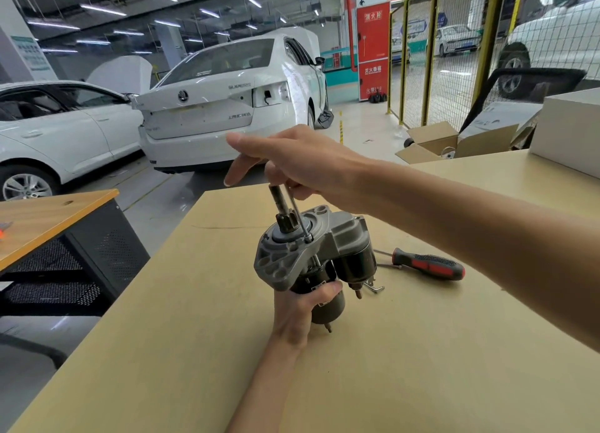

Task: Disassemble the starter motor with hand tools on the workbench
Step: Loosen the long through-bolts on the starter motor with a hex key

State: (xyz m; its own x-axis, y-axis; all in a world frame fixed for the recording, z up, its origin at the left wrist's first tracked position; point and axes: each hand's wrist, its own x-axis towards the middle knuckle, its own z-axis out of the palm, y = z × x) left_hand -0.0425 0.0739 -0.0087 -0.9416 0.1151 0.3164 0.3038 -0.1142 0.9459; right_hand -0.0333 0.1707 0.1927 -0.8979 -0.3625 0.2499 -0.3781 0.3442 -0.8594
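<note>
While the left hand (303, 306) clamps its fingers and thumb round the black cylindrical body of the grey cast-metal starter motor (311, 257), holding it nose-up just above the tan cardboard-covered workbench (422, 351), the right hand (292, 159) works from above: its lower fingers look curled round the top of a thin, bright steel rod-like tool (300, 216), though the grip itself is partly hidden, while the forefinger and thumb stand out straight and apart. That thin tool runs down to a small fastener in the nose housing beside the dark toothed pinion shaft (284, 211), so the step in hand seems to be loosening a housing bolt or through-bolt. Next, I judge, the tool must stay seated squarely and be turned while the left hand resists the twist; the smooth black casing could slip. A screwdriver with a black-and-red ribbed handle (428, 265) lies on the bench just right of the motor, and a bent bright metal key (373, 286) lies near its terminal studs. Rough matte casting contrasts with the glossy solenoid barrel
</note>
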